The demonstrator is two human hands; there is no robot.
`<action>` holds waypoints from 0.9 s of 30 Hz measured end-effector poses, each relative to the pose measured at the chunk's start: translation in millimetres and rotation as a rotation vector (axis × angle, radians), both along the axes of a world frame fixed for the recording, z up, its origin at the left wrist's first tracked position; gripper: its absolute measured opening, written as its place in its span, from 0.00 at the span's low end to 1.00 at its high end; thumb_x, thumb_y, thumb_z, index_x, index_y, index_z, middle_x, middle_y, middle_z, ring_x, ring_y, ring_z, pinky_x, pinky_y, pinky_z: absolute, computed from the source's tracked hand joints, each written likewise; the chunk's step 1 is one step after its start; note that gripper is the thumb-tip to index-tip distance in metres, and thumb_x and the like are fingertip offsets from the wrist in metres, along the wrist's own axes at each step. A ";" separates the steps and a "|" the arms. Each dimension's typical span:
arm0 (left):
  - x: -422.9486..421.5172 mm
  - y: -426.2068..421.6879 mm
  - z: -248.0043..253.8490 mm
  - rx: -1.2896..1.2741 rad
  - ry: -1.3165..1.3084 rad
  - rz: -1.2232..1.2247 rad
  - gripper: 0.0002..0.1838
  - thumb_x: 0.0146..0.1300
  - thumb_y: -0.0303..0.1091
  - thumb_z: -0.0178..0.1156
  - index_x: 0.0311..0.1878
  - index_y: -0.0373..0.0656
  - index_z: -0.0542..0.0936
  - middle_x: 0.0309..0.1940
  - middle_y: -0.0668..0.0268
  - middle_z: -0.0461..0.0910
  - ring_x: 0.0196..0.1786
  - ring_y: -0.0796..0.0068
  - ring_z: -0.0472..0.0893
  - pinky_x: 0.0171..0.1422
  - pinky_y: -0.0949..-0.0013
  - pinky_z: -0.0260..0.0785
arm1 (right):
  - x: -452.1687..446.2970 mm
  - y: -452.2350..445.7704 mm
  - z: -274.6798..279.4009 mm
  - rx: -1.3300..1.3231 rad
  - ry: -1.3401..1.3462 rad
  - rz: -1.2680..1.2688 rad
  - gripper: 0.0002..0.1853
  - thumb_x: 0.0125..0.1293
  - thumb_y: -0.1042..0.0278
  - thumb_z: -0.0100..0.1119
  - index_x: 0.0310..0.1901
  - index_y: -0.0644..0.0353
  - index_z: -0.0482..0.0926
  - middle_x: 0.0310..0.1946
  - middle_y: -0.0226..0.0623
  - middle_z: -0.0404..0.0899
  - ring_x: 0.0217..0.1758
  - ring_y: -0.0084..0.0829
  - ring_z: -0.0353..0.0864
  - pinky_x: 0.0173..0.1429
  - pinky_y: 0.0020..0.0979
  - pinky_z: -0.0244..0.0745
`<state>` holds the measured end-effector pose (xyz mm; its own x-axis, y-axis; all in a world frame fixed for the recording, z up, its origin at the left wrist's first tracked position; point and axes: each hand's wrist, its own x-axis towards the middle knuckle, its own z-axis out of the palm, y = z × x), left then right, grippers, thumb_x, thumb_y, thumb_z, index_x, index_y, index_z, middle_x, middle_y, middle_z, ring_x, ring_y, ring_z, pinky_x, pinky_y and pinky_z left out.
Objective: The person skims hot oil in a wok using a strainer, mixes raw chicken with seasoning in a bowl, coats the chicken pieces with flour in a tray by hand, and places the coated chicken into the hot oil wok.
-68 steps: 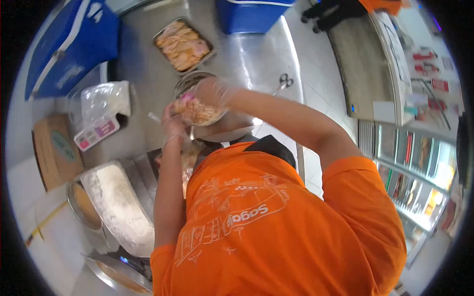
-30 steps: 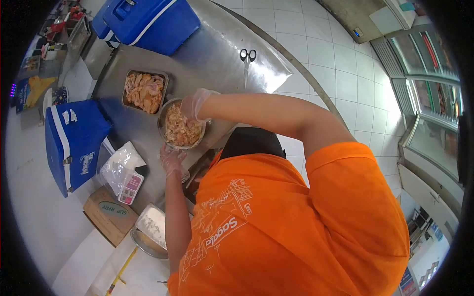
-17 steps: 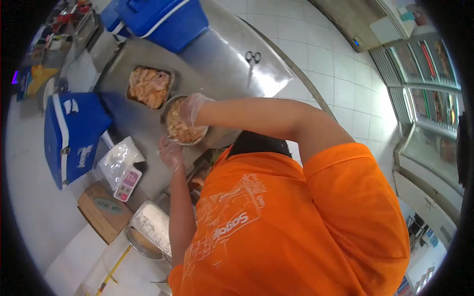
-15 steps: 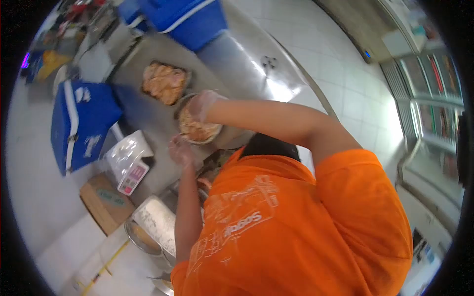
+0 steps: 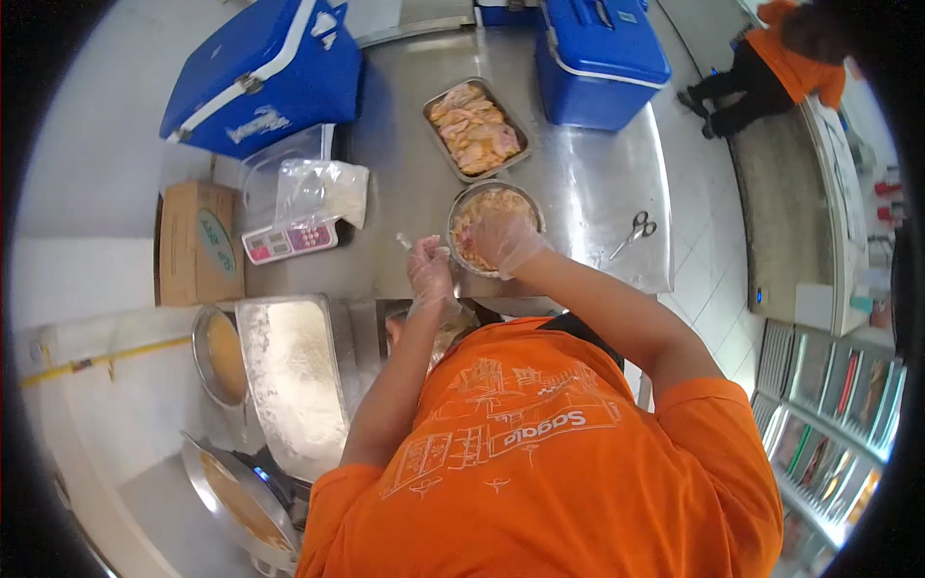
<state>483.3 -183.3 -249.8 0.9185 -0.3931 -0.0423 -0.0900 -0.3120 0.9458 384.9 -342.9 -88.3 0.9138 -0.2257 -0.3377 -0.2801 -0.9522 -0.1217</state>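
My right hand [image 5: 511, 241], in a clear plastic glove, reaches down into a round metal bowl [image 5: 535, 204] of raw meat pieces [image 5: 493, 200]. Its fingers are among the pieces and mostly hidden, so I cannot tell whether they grip any. My left hand [image 5: 430, 275], also gloved, is just left of the bowl with its fingers loosely bent and apart. Nothing shows in it, and a whitish loose tip sticks out beside the fingers. Beyond the bowl, a rectangular metal tray [image 5: 525, 144] holds raw chicken pieces [image 5: 472, 130].
Blue cooler boxes [image 5: 260, 82] stand at the back. A digital scale [image 5: 289, 241], a plastic bag of white powder [image 5: 328, 193] and a cardboard box [image 5: 198, 246] are left. Scissors [image 5: 634, 233] lie right. A floured tray [image 5: 294, 380] is near left. Another person [image 5: 776, 67] stands far right.
My view has turned and shifted, bringing the scissors and another person into sight. My right hand remains in the bowl, and my left hand remains beside it.
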 end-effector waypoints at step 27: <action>-17.3 -26.7 62.9 -0.190 0.852 0.080 0.07 0.72 0.31 0.57 0.46 0.44 0.69 0.44 0.61 0.73 0.42 0.64 0.80 0.35 0.58 0.87 | -23.2 -82.9 -30.0 -0.225 0.186 0.196 0.19 0.74 0.51 0.50 0.41 0.53 0.87 0.36 0.45 0.87 0.43 0.46 0.88 0.47 0.46 0.82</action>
